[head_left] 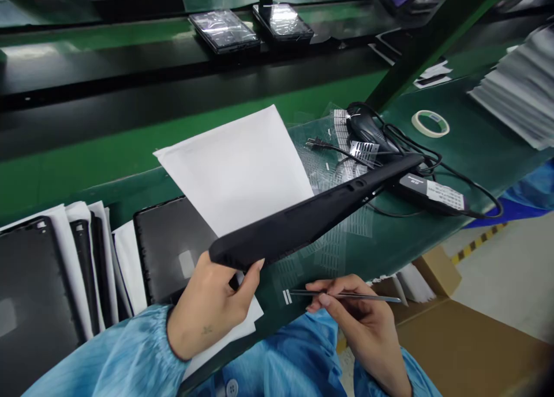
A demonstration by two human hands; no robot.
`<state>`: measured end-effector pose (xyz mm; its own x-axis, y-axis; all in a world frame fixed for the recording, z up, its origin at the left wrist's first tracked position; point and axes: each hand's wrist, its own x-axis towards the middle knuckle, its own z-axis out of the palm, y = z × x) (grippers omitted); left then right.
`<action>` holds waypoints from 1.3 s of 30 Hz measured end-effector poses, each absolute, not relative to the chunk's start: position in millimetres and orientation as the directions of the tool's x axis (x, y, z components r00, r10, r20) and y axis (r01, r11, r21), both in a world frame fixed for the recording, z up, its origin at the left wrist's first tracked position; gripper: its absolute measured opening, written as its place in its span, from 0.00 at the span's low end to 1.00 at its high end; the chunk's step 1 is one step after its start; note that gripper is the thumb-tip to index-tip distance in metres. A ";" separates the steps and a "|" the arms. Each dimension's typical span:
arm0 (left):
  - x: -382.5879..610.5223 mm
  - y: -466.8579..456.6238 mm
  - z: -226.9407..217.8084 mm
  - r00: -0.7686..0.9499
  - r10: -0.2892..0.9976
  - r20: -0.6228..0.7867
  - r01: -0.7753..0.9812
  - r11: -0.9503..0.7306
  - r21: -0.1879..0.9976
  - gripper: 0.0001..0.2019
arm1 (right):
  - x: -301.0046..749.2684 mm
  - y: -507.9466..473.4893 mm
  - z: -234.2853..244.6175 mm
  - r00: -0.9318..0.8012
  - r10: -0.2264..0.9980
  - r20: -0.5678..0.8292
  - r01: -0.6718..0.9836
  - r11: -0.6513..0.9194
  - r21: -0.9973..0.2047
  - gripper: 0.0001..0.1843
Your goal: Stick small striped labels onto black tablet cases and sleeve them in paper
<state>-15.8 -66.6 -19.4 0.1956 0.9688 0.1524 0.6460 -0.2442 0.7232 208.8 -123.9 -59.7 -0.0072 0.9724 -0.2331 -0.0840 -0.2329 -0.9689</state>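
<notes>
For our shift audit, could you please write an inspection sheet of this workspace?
Surface: dark green bench mat.
Job's things: matte black tablet; slim steel tweezers carrying small white label.
Clutter: clear label sheets, cream masking-tape roll, white paper sheet, white paper stack.
Hands: left hand grips tablet; right hand pinches tweezers.
Cables: black power cord looped around black adapter.
Surroundings: brown cardboard box on floor.

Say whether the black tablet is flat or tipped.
Tipped: the left hand holds the black tablet edge-on, far end raised above the white sheet.
</notes>
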 end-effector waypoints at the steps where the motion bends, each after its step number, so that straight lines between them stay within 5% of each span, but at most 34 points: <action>1: -15.9 -66.4 -19.0 0.194 0.968 0.159 0.650 -0.249 0.718 0.06 | 209.0 -123.9 -59.6 -0.015 0.973 -0.230 -0.071 -0.230 -0.971 0.02; 21: -17.2 -65.1 -19.9 0.213 0.958 0.191 0.666 -0.285 0.689 0.02 | 202.0 -124.9 -58.5 0.057 0.978 -0.201 0.007 -0.201 -0.979 0.03; 28: -16.5 -65.2 -19.8 0.183 0.961 0.207 0.684 -0.276 0.675 0.05 | 206.5 -134.2 -56.6 0.002 0.993 0.118 -0.021 0.118 -0.993 0.10; 31: -16.5 -64.6 -20.9 0.165 0.966 0.200 0.660 -0.259 0.706 0.05 | 212.0 -134.7 -54.1 0.100 0.978 0.183 -0.094 0.192 -0.977 0.09; 39: -15.7 -66.9 -23.2 0.169 0.962 0.213 0.654 -0.271 0.706 0.04 | 195.7 -94.3 -63.5 0.499 0.866 0.017 -0.137 0.098 -0.986 0.08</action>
